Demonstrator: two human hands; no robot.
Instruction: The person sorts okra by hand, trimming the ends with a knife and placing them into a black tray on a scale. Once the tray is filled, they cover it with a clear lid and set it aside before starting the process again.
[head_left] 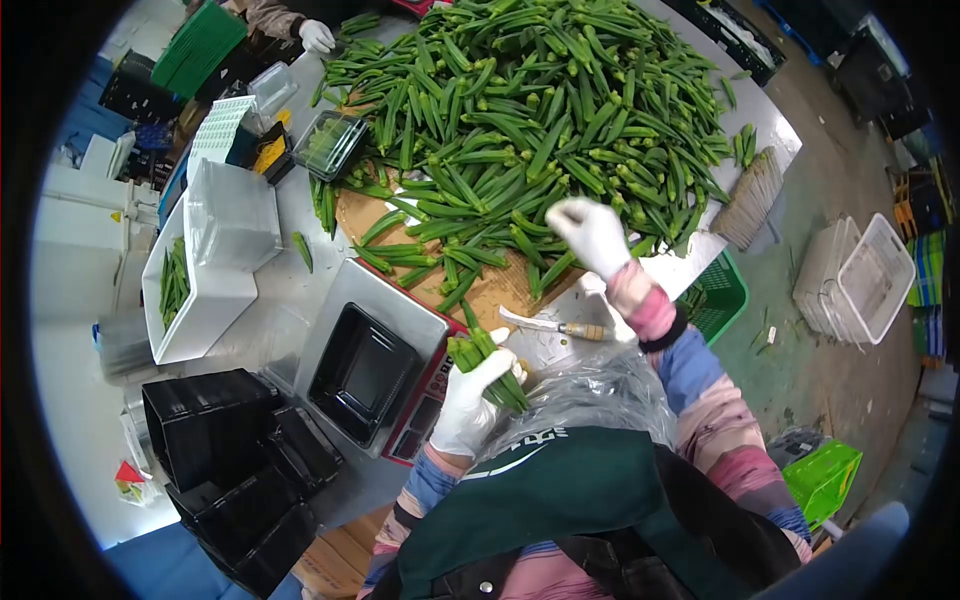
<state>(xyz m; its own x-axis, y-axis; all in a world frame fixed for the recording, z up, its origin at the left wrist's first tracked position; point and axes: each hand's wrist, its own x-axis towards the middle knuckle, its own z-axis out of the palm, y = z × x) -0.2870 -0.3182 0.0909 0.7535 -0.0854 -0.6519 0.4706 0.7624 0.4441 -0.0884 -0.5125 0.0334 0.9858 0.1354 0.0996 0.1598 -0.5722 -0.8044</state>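
Note:
My left hand point(465, 412), in a white glove, is closed round a small bunch of okra pods point(508, 388) in front of my apron. My right hand point(590, 232), also gloved, is over the near edge of a big okra heap point(560, 110). Its fingers are curled together, and whatever they hold, if anything, is hidden. Left of my left hand, a black plastic tray point(362, 372) lies on a red-edged weighing scale point(345, 285). Between my hands and the heap rests a knife with a wooden handle point(583, 331).
Stacked black trays point(215, 420) stand at lower left. A white bin point(205, 318) holds okra and clear lids. A filled tray point(330, 145) sits beside the heap. Beyond is another person's gloved hand point(317, 37). A green crate point(722, 300) and white baskets point(865, 280) are at right.

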